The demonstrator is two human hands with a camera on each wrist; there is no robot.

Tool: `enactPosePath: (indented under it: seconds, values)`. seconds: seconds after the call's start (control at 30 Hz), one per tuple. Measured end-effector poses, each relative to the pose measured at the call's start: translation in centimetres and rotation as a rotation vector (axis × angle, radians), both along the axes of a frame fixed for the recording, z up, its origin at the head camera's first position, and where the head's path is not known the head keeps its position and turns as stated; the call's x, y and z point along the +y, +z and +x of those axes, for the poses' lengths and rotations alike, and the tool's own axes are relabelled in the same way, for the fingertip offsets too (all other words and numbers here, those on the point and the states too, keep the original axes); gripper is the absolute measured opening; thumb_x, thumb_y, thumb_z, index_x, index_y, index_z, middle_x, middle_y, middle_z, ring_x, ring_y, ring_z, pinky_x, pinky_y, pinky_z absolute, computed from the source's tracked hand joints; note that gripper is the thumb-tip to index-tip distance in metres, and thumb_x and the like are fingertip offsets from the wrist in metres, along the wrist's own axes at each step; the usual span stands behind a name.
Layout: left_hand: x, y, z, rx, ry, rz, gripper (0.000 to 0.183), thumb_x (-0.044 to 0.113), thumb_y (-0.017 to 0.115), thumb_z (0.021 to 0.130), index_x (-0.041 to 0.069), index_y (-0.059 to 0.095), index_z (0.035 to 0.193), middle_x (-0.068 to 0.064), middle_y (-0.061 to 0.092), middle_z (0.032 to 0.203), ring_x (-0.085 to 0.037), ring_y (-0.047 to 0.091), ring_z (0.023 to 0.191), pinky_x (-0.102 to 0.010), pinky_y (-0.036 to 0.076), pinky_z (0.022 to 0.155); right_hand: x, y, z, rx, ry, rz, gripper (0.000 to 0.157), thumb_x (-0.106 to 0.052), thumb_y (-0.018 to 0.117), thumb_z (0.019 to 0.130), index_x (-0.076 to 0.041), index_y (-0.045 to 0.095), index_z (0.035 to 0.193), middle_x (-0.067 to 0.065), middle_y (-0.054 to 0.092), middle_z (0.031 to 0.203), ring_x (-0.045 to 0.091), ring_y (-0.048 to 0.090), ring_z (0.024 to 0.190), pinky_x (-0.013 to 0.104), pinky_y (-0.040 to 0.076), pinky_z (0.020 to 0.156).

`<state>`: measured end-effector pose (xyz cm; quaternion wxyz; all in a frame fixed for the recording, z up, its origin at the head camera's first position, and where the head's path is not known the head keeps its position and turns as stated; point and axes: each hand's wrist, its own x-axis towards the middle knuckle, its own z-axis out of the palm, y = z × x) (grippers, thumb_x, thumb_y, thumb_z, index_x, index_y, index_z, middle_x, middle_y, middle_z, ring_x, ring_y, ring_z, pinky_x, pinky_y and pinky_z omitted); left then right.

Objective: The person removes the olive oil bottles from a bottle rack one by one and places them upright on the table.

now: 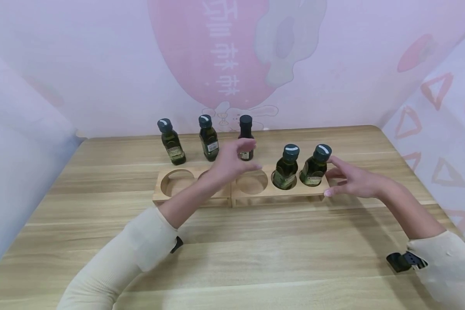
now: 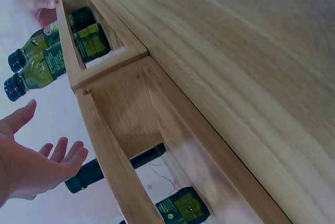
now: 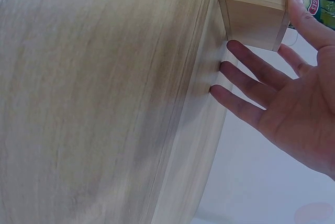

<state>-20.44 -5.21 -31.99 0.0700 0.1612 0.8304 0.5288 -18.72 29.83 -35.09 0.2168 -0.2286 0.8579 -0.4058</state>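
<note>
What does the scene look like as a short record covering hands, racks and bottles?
Left hand: over the racks, holding nothing
Right hand: beside the right rack's outer end, fingers spread
Right rack: upright green bottle in middle opening, rightmost bottle in right opening; none in left opening
Left rack: adjoins right rack; no bottle in leftmost opening
Behind racks: leftmost bottle, labelled bottle, slim-necked bottle, all upright

We see bright, even light in the head view, paling the backdrop [image 1: 112,77]; soft shadows spread over the surface [image 1: 279,249]. Both wrist views look dimmer and bluer to us, the surface's grain partly blurred.
</note>
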Motion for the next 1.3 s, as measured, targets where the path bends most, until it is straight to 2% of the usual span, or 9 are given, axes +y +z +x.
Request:
enactPosePath:
  seconds: [0.37,0.53,0.73,0.93,1.07,1.3]
  values:
    - [1.2,-0.1,0.6,-0.074,-0.139,0.013,0.073,0.004,0.085,0.085,0.002,0.051,0.15,-0.015,0.055,0.151,-0.029,0.051,0.14,-0.036,0.04,0.119,0.0,-0.1,0.0,0.003,0.002,-0.01,0.087,-0.007,0.076,0.094,-0.002,0.018,0.158,0.037,0.056,0.138,0.058,0.043,0.138,0.07,0.038,0.111]
    - [1.9,-0.1,0.9,-0.106,-0.182,0.006,0.076,0.004,0.085,0.085,0.003,0.049,0.152,-0.014,0.052,0.155,-0.028,0.048,0.143,-0.036,0.04,0.119,0.0,0.0,0.1,-0.001,0.001,-0.008,0.087,-0.008,0.076,0.094,-0.002,0.018,0.159,0.038,0.054,0.139,0.058,0.042,0.138,0.07,0.038,0.111]
    - [2.6,-0.3,0.9,-0.146,-0.187,0.015,0.078,0.005,0.086,0.084,0.004,0.048,0.153,-0.011,0.049,0.158,-0.028,0.047,0.145,-0.034,0.041,0.119,-0.1,0.1,0.1,0.005,0.002,-0.005,0.086,-0.008,0.076,0.094,-0.002,0.019,0.158,0.039,0.053,0.14,0.058,0.042,0.138,0.07,0.038,0.111]
    - [3.3,-0.4,0.8,-0.119,-0.191,0.012,0.077,0.008,0.086,0.086,0.004,0.048,0.153,-0.01,0.049,0.158,-0.027,0.047,0.145,-0.032,0.04,0.118,-0.1,0.1,0.1,0.003,0.0,-0.001,0.087,-0.008,0.076,0.094,-0.002,0.018,0.159,0.039,0.053,0.14,0.059,0.042,0.138,0.07,0.038,0.111]
    - [3.8,-0.4,0.7,-0.1,-0.195,0.008,0.075,0.01,0.085,0.088,0.004,0.048,0.153,-0.01,0.049,0.158,-0.027,0.047,0.145,-0.034,0.04,0.119,-0.1,0.1,0.1,0.004,-0.001,-0.002,0.087,-0.008,0.076,0.094,-0.002,0.018,0.159,0.039,0.053,0.14,0.059,0.042,0.138,0.07,0.038,0.111]
    - [4.5,-0.6,0.5,-0.116,-0.198,0.051,0.067,0.008,0.081,0.092,0.001,0.051,0.151,-0.013,0.052,0.155,-0.03,0.047,0.145,-0.038,0.038,0.121,-0.1,0.1,0.1,0.002,-0.001,0.001,0.088,-0.008,0.076,0.094,-0.002,0.018,0.159,0.039,0.053,0.141,0.059,0.042,0.139,0.071,0.037,0.111]
